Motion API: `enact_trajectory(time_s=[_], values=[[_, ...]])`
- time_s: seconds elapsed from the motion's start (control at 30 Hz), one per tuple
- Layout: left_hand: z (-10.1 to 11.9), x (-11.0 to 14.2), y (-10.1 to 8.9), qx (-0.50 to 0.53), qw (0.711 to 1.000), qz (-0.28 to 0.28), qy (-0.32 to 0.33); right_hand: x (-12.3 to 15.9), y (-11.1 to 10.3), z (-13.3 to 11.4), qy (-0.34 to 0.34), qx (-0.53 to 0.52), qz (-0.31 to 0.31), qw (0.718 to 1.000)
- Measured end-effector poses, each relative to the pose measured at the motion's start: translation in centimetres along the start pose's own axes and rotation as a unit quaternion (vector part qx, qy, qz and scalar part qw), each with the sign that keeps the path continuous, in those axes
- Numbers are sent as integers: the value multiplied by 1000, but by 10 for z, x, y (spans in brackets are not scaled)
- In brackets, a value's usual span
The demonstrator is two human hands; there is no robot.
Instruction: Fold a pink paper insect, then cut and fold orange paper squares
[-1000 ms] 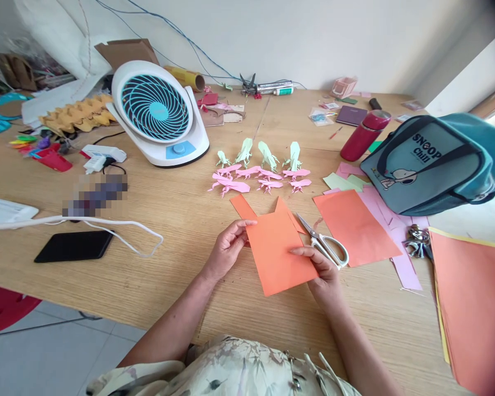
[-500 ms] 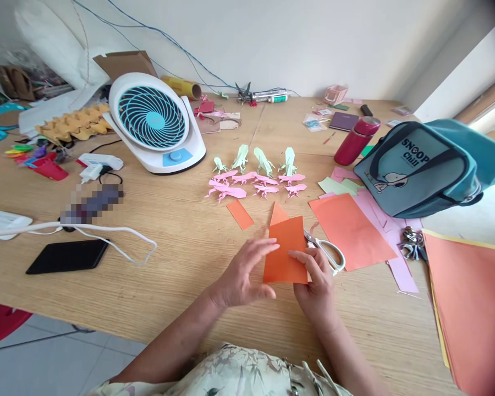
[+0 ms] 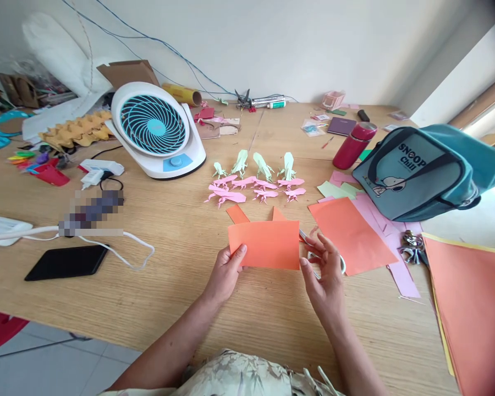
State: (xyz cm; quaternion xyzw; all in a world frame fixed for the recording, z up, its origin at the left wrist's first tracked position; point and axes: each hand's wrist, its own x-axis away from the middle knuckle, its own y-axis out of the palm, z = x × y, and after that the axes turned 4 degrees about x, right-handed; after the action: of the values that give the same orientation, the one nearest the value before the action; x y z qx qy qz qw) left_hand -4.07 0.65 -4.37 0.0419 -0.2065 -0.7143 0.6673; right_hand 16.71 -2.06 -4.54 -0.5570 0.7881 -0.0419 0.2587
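An orange sheet of paper [image 3: 268, 245] is held up sideways above the table, its long edge level. My left hand [image 3: 227, 272] grips its left end, thumb on the near face and fingers behind. At the other end my right hand [image 3: 324, 275] has its fingers apart, close to the sheet's right edge. White-handled scissors [image 3: 343, 266] lie beneath my right hand, mostly hidden by it. Two smaller orange paper pieces show behind the sheet: a strip [image 3: 236, 214] and a pointed piece [image 3: 278, 214]. Beyond them stand folded pink paper insects [image 3: 226, 195] and pale green ones [image 3: 264, 166].
To the right lie a larger orange sheet [image 3: 355, 236], pink paper strips [image 3: 405, 279], a teal bag [image 3: 412, 176] and a red flask [image 3: 355, 145]. A stack of orange paper [image 3: 470, 308] sits at the right edge. A white fan [image 3: 154, 129] and a black phone [image 3: 66, 262] are left.
The orange sheet has turned from upright to sideways. My left hand has closed on its left end, while my right hand has let go and opened beside the right edge.
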Motion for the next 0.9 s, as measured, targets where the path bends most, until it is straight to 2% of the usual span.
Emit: enact_trajectory(time_s=[0.1, 0.17, 0.4, 0.53, 0.67, 0.77, 0.9], values=[[4, -2, 3, 45, 999, -7, -29, -1, 1, 3, 61, -130, -69, 987], [6, -1, 6, 55, 998, -13, -42, 1, 3, 2, 68, -159, -86, 981], [7, -2, 3, 86, 993, 2, -86, 3, -3, 8, -17, -66, -75, 995], [7, -4, -2, 81, 992, 11, -100, 1, -11, 13, -72, -11, -115, 991], [7, -3, -3, 69, 991, -6, -111, -1, -13, 13, -121, 9, -138, 983], [7, -3, -2, 72, 991, -28, -106, -2, -12, 11, -138, 10, -150, 979], [10, -5, -5, 58, 995, -45, -68, -4, -14, 8, -145, 12, -159, 976]])
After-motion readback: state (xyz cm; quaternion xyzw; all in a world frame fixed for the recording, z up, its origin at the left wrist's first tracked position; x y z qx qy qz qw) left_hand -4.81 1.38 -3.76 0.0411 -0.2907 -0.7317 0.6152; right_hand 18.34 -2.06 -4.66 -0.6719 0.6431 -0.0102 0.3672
